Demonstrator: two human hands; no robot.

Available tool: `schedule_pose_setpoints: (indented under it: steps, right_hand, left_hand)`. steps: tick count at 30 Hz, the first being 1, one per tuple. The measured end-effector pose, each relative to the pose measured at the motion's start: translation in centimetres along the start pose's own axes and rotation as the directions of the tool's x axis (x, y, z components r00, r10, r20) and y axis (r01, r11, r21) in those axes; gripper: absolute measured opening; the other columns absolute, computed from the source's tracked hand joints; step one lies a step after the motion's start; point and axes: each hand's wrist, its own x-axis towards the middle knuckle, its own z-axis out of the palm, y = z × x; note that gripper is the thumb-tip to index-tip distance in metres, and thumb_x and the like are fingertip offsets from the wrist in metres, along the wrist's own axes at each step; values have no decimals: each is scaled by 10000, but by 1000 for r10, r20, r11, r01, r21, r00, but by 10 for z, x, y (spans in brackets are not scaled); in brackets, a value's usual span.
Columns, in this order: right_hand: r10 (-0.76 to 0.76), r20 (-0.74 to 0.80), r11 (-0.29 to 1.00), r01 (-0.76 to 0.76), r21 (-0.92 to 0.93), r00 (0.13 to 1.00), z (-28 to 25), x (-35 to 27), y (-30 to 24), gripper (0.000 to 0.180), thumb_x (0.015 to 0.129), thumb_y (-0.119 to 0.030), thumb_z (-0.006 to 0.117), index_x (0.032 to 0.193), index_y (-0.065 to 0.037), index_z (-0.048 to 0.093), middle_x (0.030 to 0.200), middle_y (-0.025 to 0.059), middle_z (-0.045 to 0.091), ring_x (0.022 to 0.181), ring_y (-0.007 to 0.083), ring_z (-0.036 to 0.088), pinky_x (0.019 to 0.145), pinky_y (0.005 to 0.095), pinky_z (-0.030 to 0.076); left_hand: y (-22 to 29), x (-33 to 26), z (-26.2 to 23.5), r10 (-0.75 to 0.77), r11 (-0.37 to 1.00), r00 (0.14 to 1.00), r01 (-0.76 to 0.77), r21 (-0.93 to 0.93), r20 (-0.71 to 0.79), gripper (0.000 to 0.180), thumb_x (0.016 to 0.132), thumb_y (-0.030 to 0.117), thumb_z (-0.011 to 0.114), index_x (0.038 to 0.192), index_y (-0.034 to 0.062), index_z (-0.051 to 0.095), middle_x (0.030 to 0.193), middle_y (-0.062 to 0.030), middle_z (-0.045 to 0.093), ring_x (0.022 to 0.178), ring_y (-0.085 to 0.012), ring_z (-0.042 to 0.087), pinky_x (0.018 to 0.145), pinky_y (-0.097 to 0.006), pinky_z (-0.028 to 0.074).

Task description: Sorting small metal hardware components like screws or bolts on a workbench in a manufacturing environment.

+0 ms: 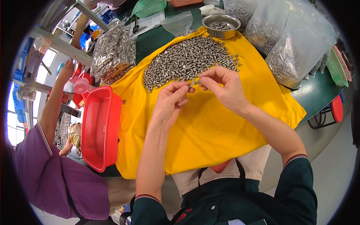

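My left hand (173, 99) and my right hand (224, 88) meet over the yellow cloth (210, 127), both with fingers pinched. Between their fingertips is a small slim metal piece (194, 84), partly hidden by the fingers. Whether it is one part or two joined ones is too small to tell. Just beyond my hands, a broad heap of small shiny metal cylinders (187, 56) is spread on the cloth. At the heap's far right edge stands a round steel bowl (221, 34) with more small metal parts inside.
A red plastic basket (101, 127) stands left of the cloth. Clear bags of metal parts (285, 56) crowd the far right, beside a green basket (336, 67). Another bag of metal pieces (114, 50) lies far left. A co-worker in a purple shirt (71, 183) is at the left.
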Motion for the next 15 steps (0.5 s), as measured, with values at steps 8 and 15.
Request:
schedule_pose_setpoints:
  steps: [8,15]
  right_hand:
    - [11,14,1000,-11,-20,1000,1,0,1,65,784,-59,599,803,3,607,711,28,614,628,69,557,584,204,446]
    - [34,-67,998,-30,61,997,2,0,2,59,799,-51,584,803,7,597,718,35,613,639,74,561,595,206,450]
  left_hand:
    - [-1,2,-2,20,999,999,-19,-35,25,119,816,72,590,922,17,591,807,-74,612,553,-39,386,507,-172,303]
    - [-7,4,1,108,994,992,-107,22,-58,105,836,100,571,907,23,583,808,-53,587,547,-37,350,508,-168,292]
